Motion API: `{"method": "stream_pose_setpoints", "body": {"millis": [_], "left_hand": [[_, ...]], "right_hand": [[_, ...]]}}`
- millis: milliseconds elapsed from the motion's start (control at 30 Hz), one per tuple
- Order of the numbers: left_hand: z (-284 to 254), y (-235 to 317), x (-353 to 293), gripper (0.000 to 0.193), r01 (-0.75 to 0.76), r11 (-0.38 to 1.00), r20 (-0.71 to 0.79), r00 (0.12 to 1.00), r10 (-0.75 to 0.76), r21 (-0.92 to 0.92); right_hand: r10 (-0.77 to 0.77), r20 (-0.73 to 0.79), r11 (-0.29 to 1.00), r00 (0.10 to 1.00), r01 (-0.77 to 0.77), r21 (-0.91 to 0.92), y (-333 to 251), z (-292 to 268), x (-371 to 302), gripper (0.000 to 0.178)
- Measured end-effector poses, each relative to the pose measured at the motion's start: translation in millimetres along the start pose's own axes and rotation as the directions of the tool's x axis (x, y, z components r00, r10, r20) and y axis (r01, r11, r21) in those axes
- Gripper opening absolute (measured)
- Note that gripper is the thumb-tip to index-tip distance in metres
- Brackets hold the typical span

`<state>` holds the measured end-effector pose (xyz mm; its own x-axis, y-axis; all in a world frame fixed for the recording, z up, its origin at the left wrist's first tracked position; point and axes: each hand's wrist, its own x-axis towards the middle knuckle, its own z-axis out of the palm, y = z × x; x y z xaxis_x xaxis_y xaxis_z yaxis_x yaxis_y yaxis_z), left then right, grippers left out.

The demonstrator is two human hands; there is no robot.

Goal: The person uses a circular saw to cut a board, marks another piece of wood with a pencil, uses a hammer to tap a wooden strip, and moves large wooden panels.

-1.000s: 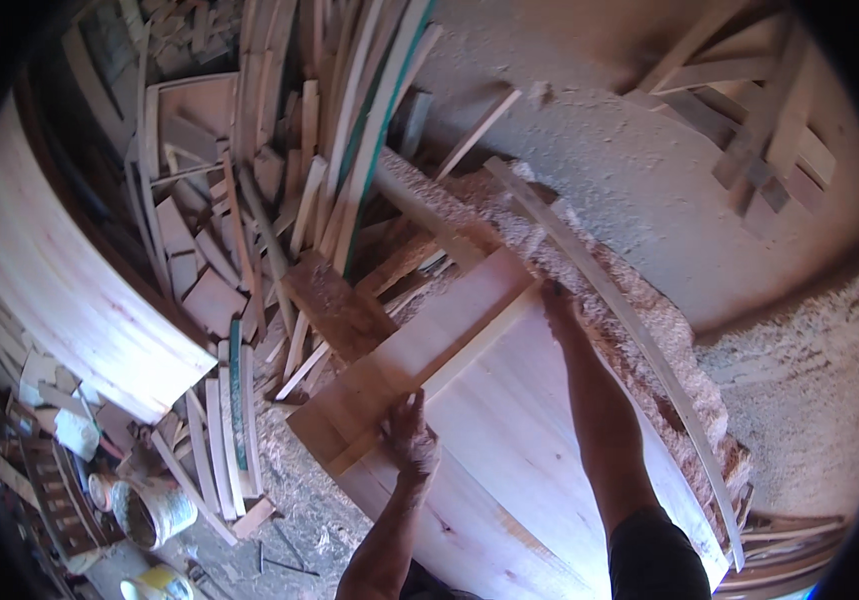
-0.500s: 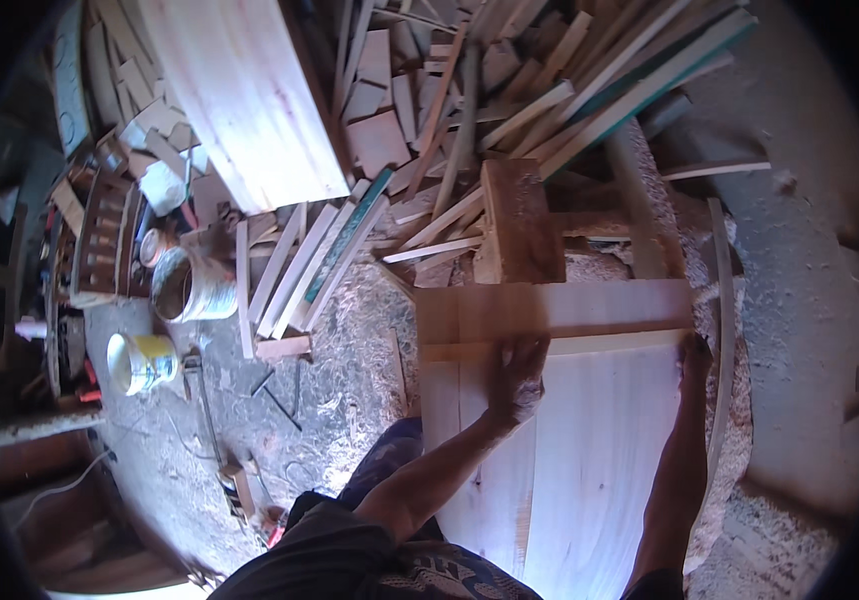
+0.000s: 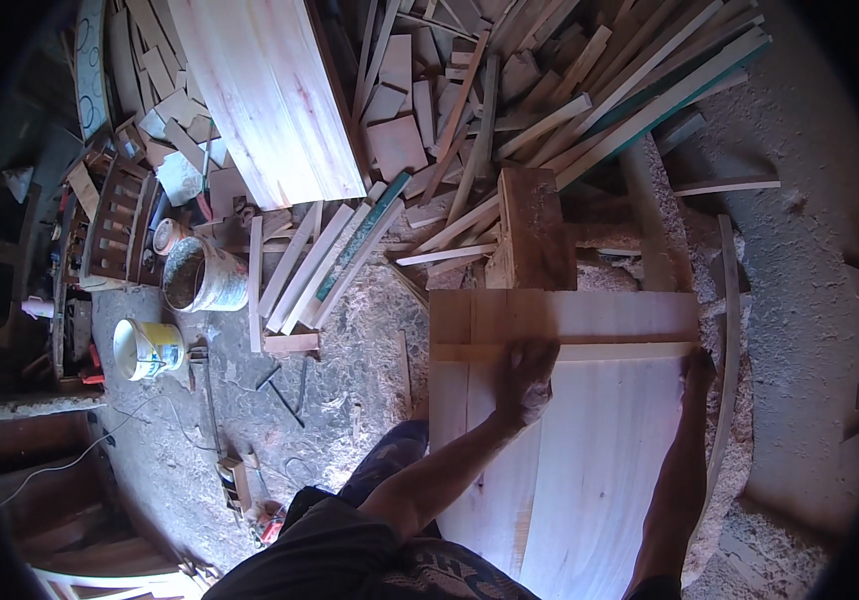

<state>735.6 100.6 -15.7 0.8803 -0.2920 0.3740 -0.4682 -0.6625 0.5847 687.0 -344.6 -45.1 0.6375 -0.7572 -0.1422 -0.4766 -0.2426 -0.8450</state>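
A wide pale wooden panel (image 3: 589, 470) lies in front of me, running from my body toward a thick wood block. Across its far part sits a narrow wooden strip (image 3: 614, 352), its near edge brightly lit. My left hand (image 3: 526, 382) is closed on the strip near its middle, knuckles up, with the fingertips hidden on the far side. My right hand (image 3: 697, 368) grips the strip's right end at the panel's right edge; its fingers are dark and partly hidden.
Beyond the panel stands the thick wood block (image 3: 537, 230). Another large board (image 3: 269, 100) and heaped offcuts (image 3: 399, 145) fill the back. Buckets (image 3: 147, 350) and a T-shaped metal tool (image 3: 279, 393) are on the shaving-strewn floor to the left. A long strip (image 3: 724, 340) runs along the right.
The whole view has shifted slightly, with the scene moving a little right and down. Both hands keep their hold on the strip, which stays at about the same place on the panel.
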Motion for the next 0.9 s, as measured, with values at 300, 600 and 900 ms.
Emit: {"method": "stream_pose_setpoints", "body": {"millis": [300,600,900], "left_hand": [[-9.3,10.4,-0.2,0.044,-0.046,0.996,0.073,0.997,0.040,0.081],[0.3,4.8,-7.2,0.046,-0.057,0.994,0.066,0.997,0.050,0.096],[2.6,-18.8,-16.6,0.059,0.481,0.875,0.756,0.548,-0.357,0.065]], "right_hand": [[-0.047,0.006,0.998,0.999,0.047,-0.043,5.8,-3.6,2.9,0.029],[-0.323,-0.019,0.911,0.946,0.316,0.263,-98.5,76.5,-56.9,0.057],[-0.306,0.744,0.951,0.594,0.160,0.264,-241.9,262.7,-281.5,0.030]]}}
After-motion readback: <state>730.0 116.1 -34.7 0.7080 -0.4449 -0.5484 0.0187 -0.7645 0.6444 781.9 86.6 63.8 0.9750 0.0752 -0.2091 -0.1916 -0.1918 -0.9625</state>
